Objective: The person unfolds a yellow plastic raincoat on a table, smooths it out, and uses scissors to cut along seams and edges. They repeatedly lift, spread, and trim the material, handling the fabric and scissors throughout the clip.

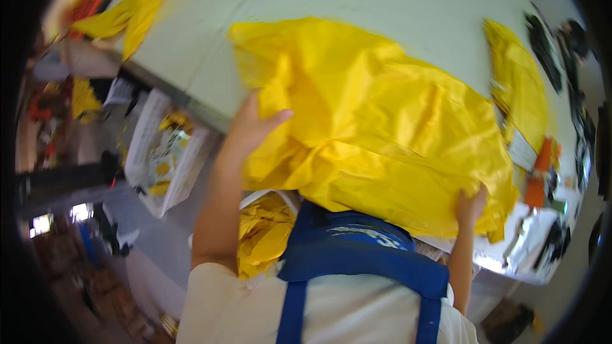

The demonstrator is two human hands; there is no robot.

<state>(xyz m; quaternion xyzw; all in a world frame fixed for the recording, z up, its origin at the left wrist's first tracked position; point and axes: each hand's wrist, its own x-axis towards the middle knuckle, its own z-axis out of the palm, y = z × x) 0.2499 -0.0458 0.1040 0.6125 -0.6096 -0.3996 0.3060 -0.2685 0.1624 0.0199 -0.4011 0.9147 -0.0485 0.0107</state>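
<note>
Currently 1 large yellow sheet (382, 133) of thin, glossy fabric or plastic film lies bunched across the near edge of the pale green table (357, 6), part of it hanging over toward the person's blue apron (357, 255). The left hand (250, 128) clasps the sheet's left margin, thumb pointing right over the material and the other fingers tucked behind a fold, so their spread cannot be told. The right hand (470, 207) grips the lower right hem, fingers curled together onto the edge. Judged from its sharp creases and billowing folds, the sheet is light, limp and probably slick; it would likely slide if pressed flat, so hems and corners look like the soundest holds. Secondary yellow pieces (131, 9) lie at the table's far left corner, another yellow strip (519, 82) along its right side, and more crumpled yellow material (264, 232) sits in a container below the table.
</note>
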